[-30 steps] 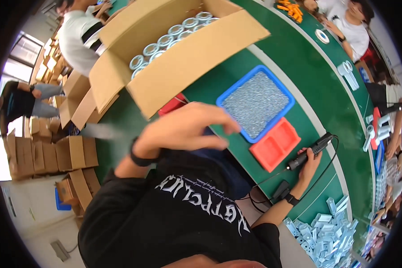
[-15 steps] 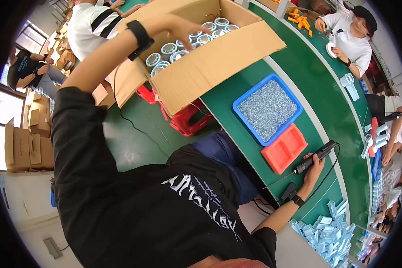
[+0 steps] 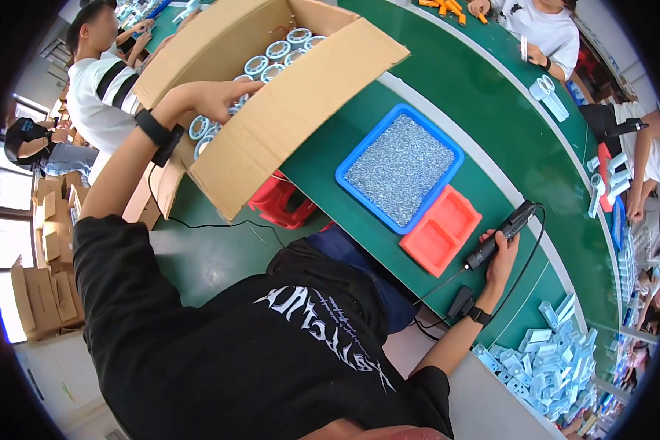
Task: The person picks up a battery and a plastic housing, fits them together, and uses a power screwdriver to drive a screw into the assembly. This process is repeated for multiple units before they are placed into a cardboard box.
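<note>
My left hand (image 3: 216, 99) reaches into an open cardboard box (image 3: 286, 110), over several light blue round parts (image 3: 255, 65) with ring-shaped tops. Its fingers look spread, one stretched out and others bent down toward a round part; the front flap hides some of the fingertips. In my right hand (image 3: 500, 257) is a black electric screwdriver (image 3: 502, 235), its long thin bit pointing down and left over the table edge. Beside it stands a red tray with two compartments (image 3: 441, 231). A blue tray (image 3: 348, 183) full of small silvery screws (image 3: 400, 169) lies beyond.
A heap of light blue plastic parts (image 3: 546, 363) lies at the lower right. The screwdriver's black cable (image 3: 524, 282) runs along my right arm. A red stool (image 3: 282, 204) stands under the box. Across the green belt (image 3: 462, 99), a person in white (image 3: 546, 33) sits near orange parts (image 3: 447, 7).
My left hand has come down and left, lower among the round parts in the box. My right hand keeps its hold on the screwdriver. The whole view has shifted a little.
</note>
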